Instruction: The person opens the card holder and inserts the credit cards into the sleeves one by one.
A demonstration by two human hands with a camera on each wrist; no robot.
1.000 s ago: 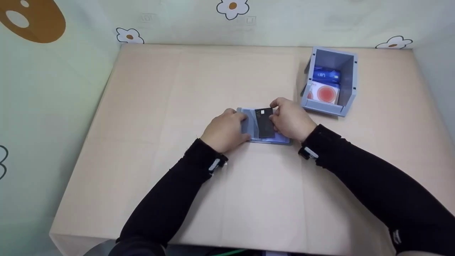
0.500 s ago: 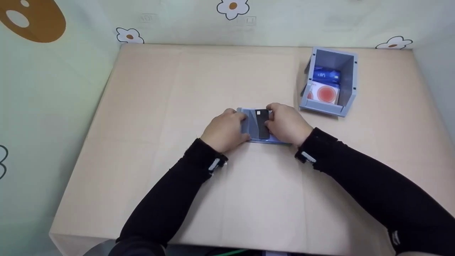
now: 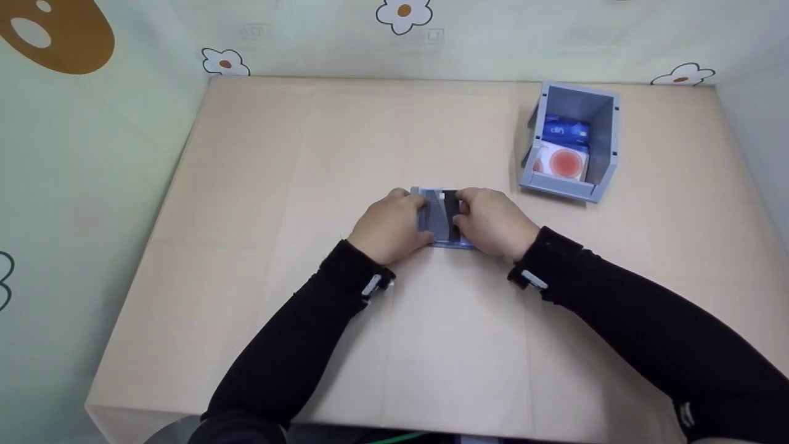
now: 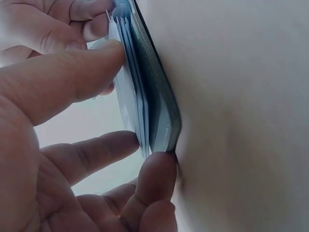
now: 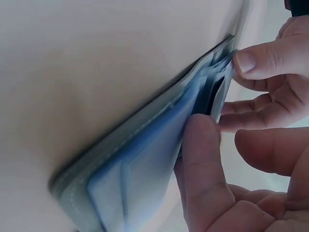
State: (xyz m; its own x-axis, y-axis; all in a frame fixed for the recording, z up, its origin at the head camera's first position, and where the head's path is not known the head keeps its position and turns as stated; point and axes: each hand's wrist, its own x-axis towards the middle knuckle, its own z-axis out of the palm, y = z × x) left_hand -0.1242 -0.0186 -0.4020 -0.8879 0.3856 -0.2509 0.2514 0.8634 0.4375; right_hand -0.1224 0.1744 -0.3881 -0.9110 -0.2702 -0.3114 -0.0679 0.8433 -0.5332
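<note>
A grey card wallet [image 3: 437, 216] with clear sleeves lies opened out on the table, stitching along its edge [image 5: 145, 126]. My left hand [image 3: 389, 227] grips its left side, thumb on the sleeves [image 4: 140, 104] and other fingers at the edge in the left wrist view. A black card [image 3: 453, 216] sits partly inside a sleeve, and only a strip of it is uncovered. With thumb and finger my right hand [image 3: 495, 221] holds the card's right edge; that hand covers much of the wallet's right half.
A grey plastic bin [image 3: 607, 139] stands at the back right, near the wall. Inside are a blue card-like item [image 3: 564, 131] and a white item with a red circle [image 3: 566, 163]. Patterned walls border the table [image 3: 296, 154] at the back and sides.
My right hand has moved left and slightly toward me, sliding the black card deeper into the sleeve, so less of it shows. The left hand and the bin have stayed put.
</note>
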